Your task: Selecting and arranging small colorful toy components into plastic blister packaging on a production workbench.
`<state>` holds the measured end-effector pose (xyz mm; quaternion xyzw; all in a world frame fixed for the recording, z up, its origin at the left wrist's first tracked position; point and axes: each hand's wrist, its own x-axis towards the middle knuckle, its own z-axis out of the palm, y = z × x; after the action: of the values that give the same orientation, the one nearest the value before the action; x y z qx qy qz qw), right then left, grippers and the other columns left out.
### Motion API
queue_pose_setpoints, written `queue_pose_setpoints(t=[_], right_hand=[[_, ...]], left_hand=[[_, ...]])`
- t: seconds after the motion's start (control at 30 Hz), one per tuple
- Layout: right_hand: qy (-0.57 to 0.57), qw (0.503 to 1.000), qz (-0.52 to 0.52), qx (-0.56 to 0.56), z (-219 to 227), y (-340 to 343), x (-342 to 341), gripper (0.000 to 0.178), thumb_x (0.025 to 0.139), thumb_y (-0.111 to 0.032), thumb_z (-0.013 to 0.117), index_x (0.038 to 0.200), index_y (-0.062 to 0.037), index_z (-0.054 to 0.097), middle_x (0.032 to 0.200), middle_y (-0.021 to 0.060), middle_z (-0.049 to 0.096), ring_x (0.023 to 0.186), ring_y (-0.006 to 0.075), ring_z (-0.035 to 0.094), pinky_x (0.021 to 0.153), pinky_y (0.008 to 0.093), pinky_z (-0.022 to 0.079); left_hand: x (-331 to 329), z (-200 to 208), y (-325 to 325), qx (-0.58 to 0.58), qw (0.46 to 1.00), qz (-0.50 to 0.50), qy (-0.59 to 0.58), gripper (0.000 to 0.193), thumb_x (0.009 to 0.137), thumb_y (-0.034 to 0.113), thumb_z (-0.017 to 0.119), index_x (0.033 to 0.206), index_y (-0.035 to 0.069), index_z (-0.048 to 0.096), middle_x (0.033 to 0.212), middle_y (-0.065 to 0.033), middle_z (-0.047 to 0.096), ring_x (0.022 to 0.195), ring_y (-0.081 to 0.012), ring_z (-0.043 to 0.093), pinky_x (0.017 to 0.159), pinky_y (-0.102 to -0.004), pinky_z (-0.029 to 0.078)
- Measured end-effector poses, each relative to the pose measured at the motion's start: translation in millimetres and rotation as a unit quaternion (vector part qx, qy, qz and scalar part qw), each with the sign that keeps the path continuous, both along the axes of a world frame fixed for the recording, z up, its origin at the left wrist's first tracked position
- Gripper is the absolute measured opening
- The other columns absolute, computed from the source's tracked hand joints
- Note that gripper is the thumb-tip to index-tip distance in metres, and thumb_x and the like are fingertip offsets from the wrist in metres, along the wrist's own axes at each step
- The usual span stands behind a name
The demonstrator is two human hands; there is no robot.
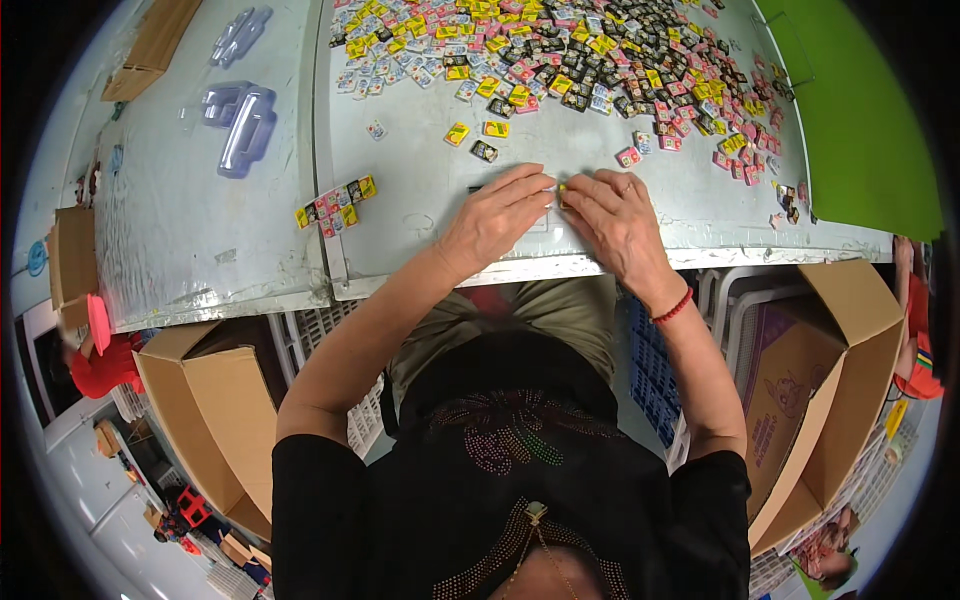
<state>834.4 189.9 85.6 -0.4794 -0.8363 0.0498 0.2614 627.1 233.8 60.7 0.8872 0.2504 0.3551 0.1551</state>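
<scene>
Small yellow packet (562, 190) lies on the grey table (420, 200), just below the big packet pile (560, 50). Left hand (495, 215) and right hand (615, 220) pinch it between narrow fingertips, hands almost touching.

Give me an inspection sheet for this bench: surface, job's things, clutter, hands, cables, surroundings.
Surface: grey metal-topped table, seam down the left part, front edge worn.
Job's things: large heap of small coloured packets across the far side; short row of packets laid out left of the hands; a few loose packets nearer.
Clutter: clear plastic blister trays at far left; green sheet at right.
Hands: left hand and right hand rest side by side at the front edge, fingertips on a small yellow piece; grip cannot be told.
Cables: nothing seen.
Surroundings: open cardboard boxes and white crates below the table.
</scene>
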Motion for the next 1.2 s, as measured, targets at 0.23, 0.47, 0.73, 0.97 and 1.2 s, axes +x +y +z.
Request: queue_pose_setpoints(t=[0.23, 0.47, 0.73, 0.97, 1.2], right_hand=[[-0.006, 1.000, -0.016, -0.007, -6.7, -15.8, -13.2, 0.051, 0.071, -0.018, 0.076, 0.117, -0.0036, 0.062, 0.126, 0.0096, 0.056, 0.116, 0.0326, 0.048, 0.096, 0.0452, 0.041], [0.025, 0.997, -0.022, -0.067, -1.4, -23.1, -21.5, 0.058, 0.074, -0.018, 0.072, 0.125, 0.0019, 0.053, 0.131, 0.0190, 0.046, 0.122, 0.0385, 0.043, 0.103, 0.0490, 0.036], [0.064, 0.991, -0.117, 0.020, 10.4, 21.3, 9.9, 0.027, 0.078, -0.002, 0.068, 0.105, -0.0051, 0.065, 0.100, 0.0112, 0.064, 0.095, 0.0301, 0.059, 0.083, 0.0392, 0.048], [0.035, 0.997, -0.020, 0.070, -14.4, 92.3, -26.6, 0.020, 0.082, -0.012, 0.067, 0.102, -0.0066, 0.065, 0.110, 0.0076, 0.064, 0.101, 0.0274, 0.057, 0.089, 0.0396, 0.045], [0.023, 0.994, -0.018, 0.103, -21.4, 98.8, -34.4, 0.015, 0.085, -0.012, 0.055, 0.098, -0.0066, 0.062, 0.106, 0.0071, 0.063, 0.098, 0.0255, 0.057, 0.089, 0.0382, 0.040]], left_hand=[[-6.0, 7.5, -7.3, -0.003, 0.997, -0.012, 0.070, 0.047, 0.076, 0.008, 0.072, 0.118, -0.007, 0.057, 0.128, -0.0169, 0.055, 0.122, -0.0337, 0.051, 0.100, -0.0413, 0.045], [-7.1, 18.7, -4.3, 0.003, 0.985, -0.024, 0.174, 0.075, 0.080, 0.042, 0.067, 0.133, -0.005, 0.043, 0.141, -0.0165, 0.043, 0.130, -0.0350, 0.039, 0.107, -0.0479, 0.031], [-6.4, 21.9, -7.0, -0.003, 0.974, -0.043, 0.223, 0.072, 0.078, 0.044, 0.068, 0.132, 0.000, 0.048, 0.141, -0.0153, 0.043, 0.131, -0.0341, 0.038, 0.106, -0.0510, 0.030], [-4.0, 11.9, -10.5, -0.009, 0.982, -0.035, 0.183, 0.069, 0.079, 0.040, 0.070, 0.131, 0.000, 0.049, 0.138, -0.0161, 0.046, 0.130, -0.0345, 0.040, 0.106, -0.0520, 0.031], [-7.9, 23.8, -5.9, -0.007, 0.987, -0.022, 0.157, 0.072, 0.079, 0.045, 0.069, 0.130, -0.001, 0.049, 0.134, -0.0157, 0.049, 0.129, -0.0335, 0.040, 0.107, -0.0490, 0.029]])
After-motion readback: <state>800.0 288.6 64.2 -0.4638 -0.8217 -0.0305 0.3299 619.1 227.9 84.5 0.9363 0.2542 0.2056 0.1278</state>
